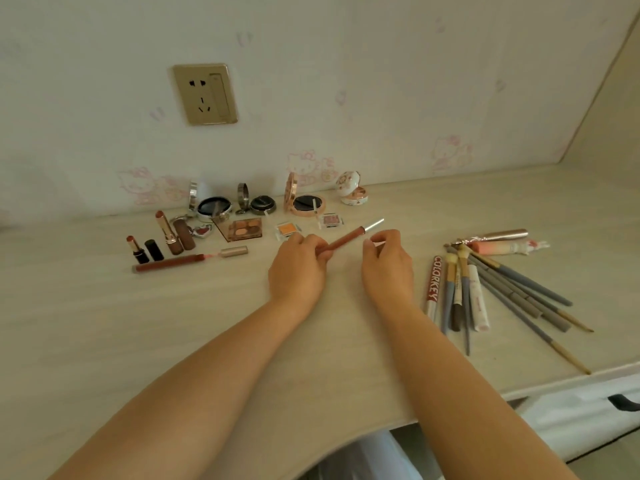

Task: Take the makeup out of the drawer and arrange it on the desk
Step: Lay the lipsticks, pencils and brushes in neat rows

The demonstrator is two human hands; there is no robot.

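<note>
Fingers (313, 245) of left hand (298, 268) pinch lip gloss tube (346, 239) above counter (173, 323), just in front of orange blush pan (288, 229); right hand (388, 265) fingers curled, seemingly empty. Tube light, stiff, slick; grip mid-barrel.

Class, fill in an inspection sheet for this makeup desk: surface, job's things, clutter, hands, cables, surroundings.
Surface: pale wood-grain desk.
Job's things: open compacts in a row by the wall; lipsticks at left; brushes piled at right.
Clutter: nothing seen.
Hands: left hand grips a lip gloss tube; right hand, fingers curled, what it holds unclear.
Cables: nothing seen.
Surroundings: wall socket, cartoon-cat wallpaper.
</note>
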